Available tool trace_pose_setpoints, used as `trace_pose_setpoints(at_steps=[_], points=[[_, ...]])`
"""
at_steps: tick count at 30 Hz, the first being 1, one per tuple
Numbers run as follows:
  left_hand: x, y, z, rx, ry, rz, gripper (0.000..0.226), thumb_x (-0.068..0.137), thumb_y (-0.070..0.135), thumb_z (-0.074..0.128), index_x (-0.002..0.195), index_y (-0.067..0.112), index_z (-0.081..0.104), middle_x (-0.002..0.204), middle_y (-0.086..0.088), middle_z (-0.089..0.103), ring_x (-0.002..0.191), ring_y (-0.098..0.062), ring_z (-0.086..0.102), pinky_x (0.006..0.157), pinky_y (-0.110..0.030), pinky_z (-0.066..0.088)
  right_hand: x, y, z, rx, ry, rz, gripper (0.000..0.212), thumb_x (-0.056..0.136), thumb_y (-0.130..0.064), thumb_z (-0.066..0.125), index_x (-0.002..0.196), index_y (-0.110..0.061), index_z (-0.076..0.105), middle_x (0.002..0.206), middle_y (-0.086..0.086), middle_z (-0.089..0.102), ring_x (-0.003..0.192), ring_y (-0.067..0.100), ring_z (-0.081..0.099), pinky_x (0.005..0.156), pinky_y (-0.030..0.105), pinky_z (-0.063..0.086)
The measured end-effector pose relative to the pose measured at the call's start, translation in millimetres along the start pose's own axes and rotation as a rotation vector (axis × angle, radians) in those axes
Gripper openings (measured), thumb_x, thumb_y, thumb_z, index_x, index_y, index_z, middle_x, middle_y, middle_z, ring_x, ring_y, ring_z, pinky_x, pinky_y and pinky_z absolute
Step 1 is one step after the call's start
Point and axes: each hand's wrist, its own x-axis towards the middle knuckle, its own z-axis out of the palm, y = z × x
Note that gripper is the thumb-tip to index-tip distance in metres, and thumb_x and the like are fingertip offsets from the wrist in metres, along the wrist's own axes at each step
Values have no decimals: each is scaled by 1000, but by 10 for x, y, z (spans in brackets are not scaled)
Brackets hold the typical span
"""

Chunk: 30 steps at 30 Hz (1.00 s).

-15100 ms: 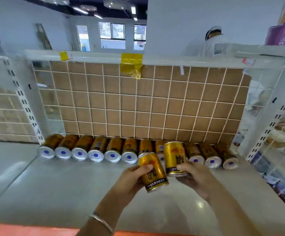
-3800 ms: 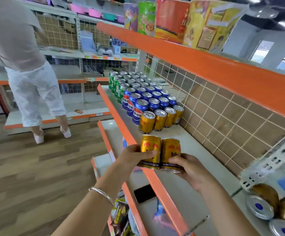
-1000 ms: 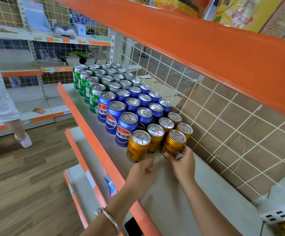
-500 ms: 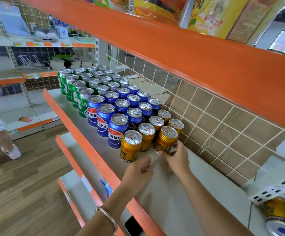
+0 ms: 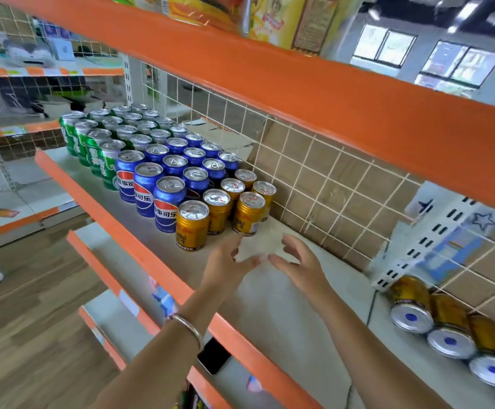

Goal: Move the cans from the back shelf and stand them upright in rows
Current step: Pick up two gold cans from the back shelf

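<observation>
Gold cans [image 5: 191, 225] stand, seemingly untouched, beyond left hand [image 5: 228, 262] and right hand [image 5: 298, 265]

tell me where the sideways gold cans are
The lying gold cans sit at the head view's lower right, in a row along the wire grid, right of the white slotted upright.

Gold cans [image 5: 192, 228] stand upright (other cans [image 5: 411, 315] lie sideways).
</observation>
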Motion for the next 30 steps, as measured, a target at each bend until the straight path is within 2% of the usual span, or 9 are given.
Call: trace_pose_setpoints(at_steps=[2, 6, 11, 18, 23, 27, 30], points=[[-70, 131, 72, -25, -43, -27, 79, 70, 43, 78, 138, 21, 46, 136, 0, 52, 125, -22, 49, 99, -34, 45, -168, 9, -143, 14, 17, 7, 55, 84, -30, 70, 134, -25, 47, 132, -12, 50, 120, 7, 47, 103, 33, 41], [-214, 361, 283, -6, -177, -9, 85, 73, 39, 77, 145, 23, 34, 148, -6, 40, 132, -23, 43, 93, -31, 46, -490, 83, -365, 18, 80, 35, 66, 83, -35, 70, 141, -23, 42, 140, -9, 46, 119, 6, 47, 94, 23, 39], [-461, 543, 536, 72, -304, 30, 85, 71, 46, 77, 143, 25, 37, 143, -6, 46, 127, -20, 49, 103, -39, 44, -926, 111, -552, 85, 265, 103, 66, 81, -30, 73, 139, -23, 42, 140, -7, 45, 117, 7, 48, 93, 23, 40], [-930, 749, 972, 22, -578, 54, 84, 74, 35, 77, 144, 20, 34, 146, -10, 41, 131, -22, 44, 104, -36, 42, -1746, 216, -827, 137, 520, 213, 68, 82, -31, 72, 140, -18, 41, 136, -8, 44, 117, 9, 47, 96, 27, 42], [-1426, 852, 1381, 48, -770, 96, 85, 75, 37, 76, 145, 19, 32, 147, -9, 39, 132, -23, 43, 99, -32, 42, -2374, 365, -1067, 140, 700, 281, 65, 83, -29, 71, 139, -17, 41, 143, -2, 44, 118, 12, 49, 94, 27, 45], [-1815, 979, 1741, 66, -871, 134, 84, 77, 38, 74, 146, 20, 30, 148, -8, 38, 133, -24, 42, 103, -36, 42, -2847, 462, -1328, 130, 819, 320, 62, 85, -29, 69, 139, -18, 41, 142, -4, 43, 116, 11, 49, 87, 23, 43], [-2114, 1094, 2038, 73, -931, 158, 83, 78, 39, 73, 145, 19, 30, 148, -7, 39, 133, -22, 43, 103, -37, 42, -3173, 568, -1570, 124, 894, 338, 63, 85, -30, 69, 140, -17, 42, 142, -2, 44, 118, 14, 50, 88, 24, 44]])
